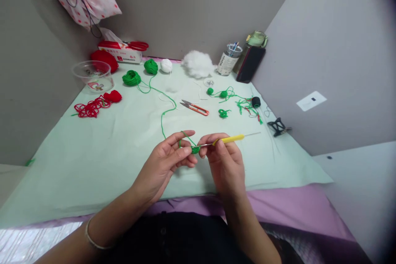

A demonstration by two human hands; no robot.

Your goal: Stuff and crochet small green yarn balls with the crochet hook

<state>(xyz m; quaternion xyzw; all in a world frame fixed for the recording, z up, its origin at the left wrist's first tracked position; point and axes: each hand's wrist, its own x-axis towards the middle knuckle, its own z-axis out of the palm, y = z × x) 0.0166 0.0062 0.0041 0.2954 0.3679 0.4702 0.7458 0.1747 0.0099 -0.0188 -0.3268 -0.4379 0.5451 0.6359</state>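
Note:
My left hand (173,152) pinches a small green crochet piece (195,149) between thumb and fingers. Green yarn (163,119) passes over its raised index finger and trails back across the table toward the green balls. In my right hand (224,154) is a crochet hook (232,138) with a yellow handle, held between thumb and fingers. The hook's metal shaft points left and its tip meets the green piece; whether it is inside a stitch I cannot tell. Beyond my hands lie orange thread snips (198,108).
At the back stand green yarn balls (131,77), a white ball (166,65), white stuffing (198,64), a pen cup (229,60) and a phone (251,64). Red yarn (91,107) and a clear tub (93,75) are left. Green scraps (223,113) and a black clip (278,126) lie right.

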